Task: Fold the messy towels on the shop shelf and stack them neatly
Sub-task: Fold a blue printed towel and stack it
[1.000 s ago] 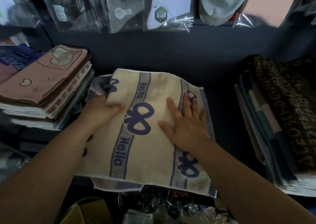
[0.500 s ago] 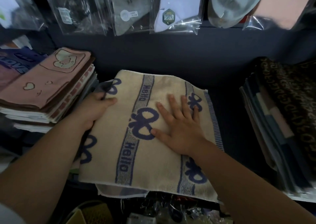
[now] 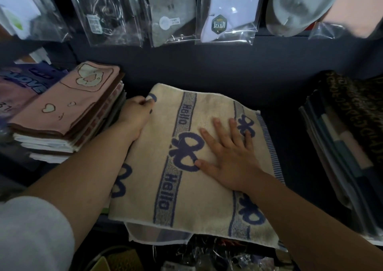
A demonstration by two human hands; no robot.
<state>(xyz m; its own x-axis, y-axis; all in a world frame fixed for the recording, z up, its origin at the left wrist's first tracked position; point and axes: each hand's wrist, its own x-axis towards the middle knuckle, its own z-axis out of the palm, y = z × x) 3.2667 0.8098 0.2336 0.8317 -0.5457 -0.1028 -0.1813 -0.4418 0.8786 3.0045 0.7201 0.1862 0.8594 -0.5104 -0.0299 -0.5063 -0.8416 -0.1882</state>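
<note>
A folded cream towel (image 3: 209,113) with blue bows and "Hello" stripes lies in the middle of the dark shelf (image 3: 207,69). My right hand (image 3: 230,156) rests flat on it with fingers spread. My left hand (image 3: 135,115) is at the towel's far left corner, its fingers curled and pinching the edge there. A paler cloth layer (image 3: 157,236) sticks out from under the towel's near edge.
A stack of folded pink and white towels (image 3: 66,113) stands to the left, right beside my left hand. A stack of dark patterned towels (image 3: 350,129) fills the right side. Bagged socks (image 3: 226,11) hang above the shelf. Cluttered packaging (image 3: 217,258) lies below the front edge.
My left hand has slid up the towel's left edge to the far corner. The right hand stays flat on the towel. The towel's top left now lies smoother.
</note>
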